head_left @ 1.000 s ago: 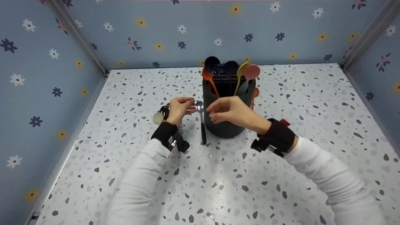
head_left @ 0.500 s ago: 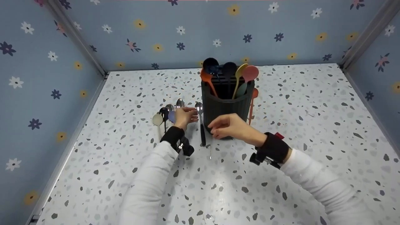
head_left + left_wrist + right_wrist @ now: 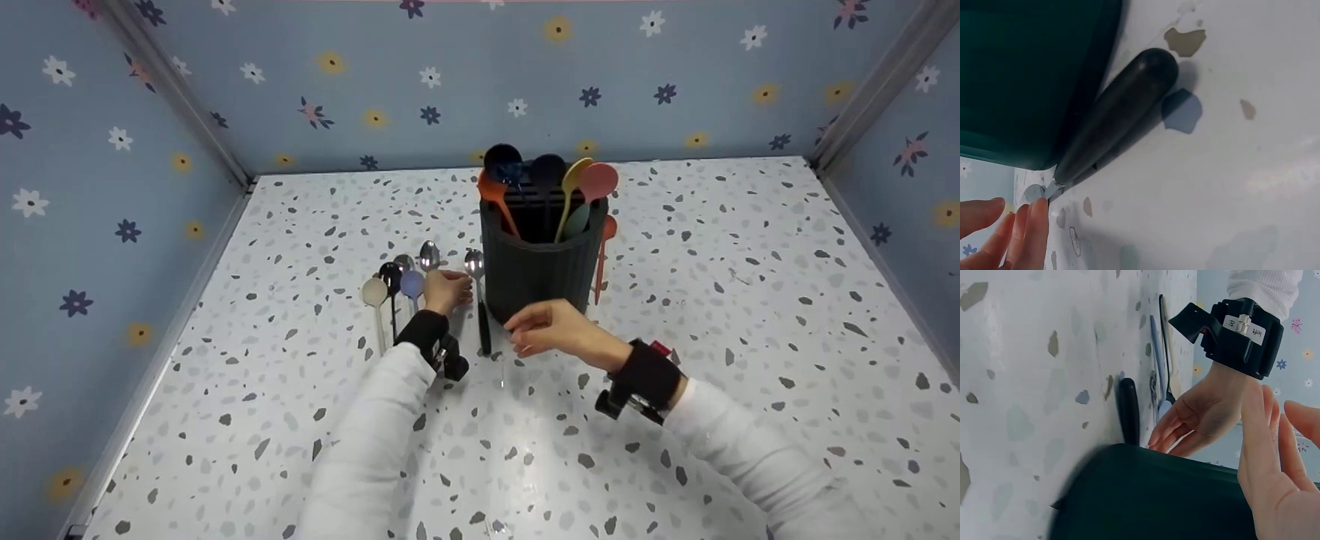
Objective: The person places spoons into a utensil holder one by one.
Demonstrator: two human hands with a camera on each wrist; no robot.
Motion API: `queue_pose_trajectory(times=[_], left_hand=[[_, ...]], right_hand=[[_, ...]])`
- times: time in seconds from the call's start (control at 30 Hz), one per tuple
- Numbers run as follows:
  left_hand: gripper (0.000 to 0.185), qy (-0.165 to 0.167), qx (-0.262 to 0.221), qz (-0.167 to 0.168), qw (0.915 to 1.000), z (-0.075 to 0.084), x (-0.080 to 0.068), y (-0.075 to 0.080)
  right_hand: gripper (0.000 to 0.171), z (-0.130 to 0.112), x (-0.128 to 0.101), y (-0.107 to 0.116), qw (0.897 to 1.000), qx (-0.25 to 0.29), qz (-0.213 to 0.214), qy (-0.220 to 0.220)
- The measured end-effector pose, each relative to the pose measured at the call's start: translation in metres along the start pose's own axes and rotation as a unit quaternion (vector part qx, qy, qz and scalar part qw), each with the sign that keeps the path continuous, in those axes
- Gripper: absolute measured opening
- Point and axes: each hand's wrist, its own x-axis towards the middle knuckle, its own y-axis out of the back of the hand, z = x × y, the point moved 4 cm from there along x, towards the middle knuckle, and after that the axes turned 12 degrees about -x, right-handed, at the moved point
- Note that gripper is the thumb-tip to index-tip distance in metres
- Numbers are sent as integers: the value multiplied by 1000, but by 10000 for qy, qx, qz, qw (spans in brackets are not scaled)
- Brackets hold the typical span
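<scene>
Head view: left hand (image 3: 446, 290) low over the speckled tabletop (image 3: 300, 360), fingers bent toward the black-handled metal spoon (image 3: 480, 307) lying just left of the dark ribbed holder (image 3: 536, 266). Contact with the spoon not clear from here. Further left, a row of spoons (image 3: 397, 289) flat on the table, bowls pointing far, handles partly covered by the left wrist. Right hand (image 3: 551, 330) hanging near the holder's near side, fingers loosely curled, nothing in them. Several coloured spoons (image 3: 577, 191) standing in the holder, handles hidden inside. One orange spoon (image 3: 604, 255) leaning against the holder's right side, mostly concealed behind it.

Left wrist view: black handle of the spoon (image 3: 1120, 115) resting on the table, close against the holder's base (image 3: 1027, 79). Only the handle and a sliver of the metal neck showing; bowl cut off. Fingertips (image 3: 1030, 230) pressed together at the lower left, close to the neck, the rest of the hand out of frame. Touching or just short of it: cannot tell.

Right wrist view: blurred holder wall (image 3: 1157, 495) filling the bottom. Right-hand fingers (image 3: 1269, 439) straight and close together at the right edge, holding nothing. Left hand (image 3: 1202, 413) beyond, fingers slightly spread and reaching down beside the spoon's handle (image 3: 1129, 410); fingertips hidden behind the holder rim.
</scene>
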Motion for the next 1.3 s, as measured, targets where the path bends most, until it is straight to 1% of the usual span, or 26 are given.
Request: queue_pose_trajectory(times=[0.03,0.07,0.1,0.23,0.33,0.37,0.4,0.47,0.5,0.53,0.57,0.6,0.67,0.7,0.77,0.8,0.83,0.87,0.9,0.93,1.03,1.13,1.17,1.23,1.27,1.3], left_hand=[[24,-29,121,15,9999,-8,10,1],[22,-62,246,40,9997,-10,12,1],[21,-83,370,46,9993,-5,6,-2],[13,-296,879,131,9956,34,-42,-16],[17,-283,1331,218,9905,63,-78,-24],[17,-360,1416,252,9889,69,-86,-26],[20,-333,1599,269,9862,76,-93,-28],[23,-440,2048,361,9771,84,-102,-30],[21,-579,2212,478,9723,84,-102,-31],[22,-627,2372,496,9682,85,-102,-31],[19,-715,2510,595,9635,82,-99,-32],[20,-700,2733,650,9572,81,-97,-32],[16,-865,2984,802,9471,76,-89,-33],[17,-745,3035,675,9475,74,-86,-33],[15,-916,3180,733,9408,74,-85,-35],[16,-1015,3213,750,9385,77,-87,-36],[17,-965,3219,643,9396,79,-90,-36],[17,-997,3248,663,9382,80,-92,-37],[17,-949,3248,559,9394,82,-95,-38],[15,-1111,3305,707,9346,84,-98,-39],[11,-1058,3460,696,9297,85,-102,-42],[9,-1126,3516,816,9258,89,-105,-44],[10,-1151,3474,814,9270,88,-105,-44],[11,-941,3429,648,9324,89,-107,-42],[12,-912,3436,672,9323,88,-106,-41],[11,-979,3430,756,9312,87,-105,-40]], right_hand=[[26,2,0,0,10000,2,-4,-20],[26,4,0,-1,10000,15,-7,-25],[26,7,1,-1,10000,23,-16,-34],[26,16,3,-2,9999,53,-63,-84],[29,22,6,-5,9997,134,-97,-170],[30,23,7,-7,9996,178,-108,-201],[30,25,8,-8,9994,222,-109,-233],[31,28,9,-10,9991,270,-100,-302],[32,29,10,-11,9990,291,-96,-331],[32,31,11,-12,9988,305,-93,-369],[32,32,12,-13,9986,310,-94,-408],[32,33,13,-13,9985,317,-91,-438],[31,34,15,-14,9982,329,-92,-486],[31,35,16,-14,9982,331,-89,-489],[31,35,17,-14,9980,342,-84,-524],[31,36,17,-14,9980,343,-83,-532],[31,36,18,-14,9979,343,-88,-549],[31,36,18,-14,9978,342,-87,-567],[31,37,18,-15,9977,334,-92,-585],[32,37,19,-15,9975,337,-96,-615],[31,38,19,-16,9973,342,-98,-635],[30,38,20,-16,9974,347,-78,-623],[30,38,20,-16,9975,340,-77,-617],[29,39,21,-17,9976,304,-73,-615],[29,39,21,-17,9977,292,-67,-613],[29,40,22,-16,9977,278,-56,-623]])
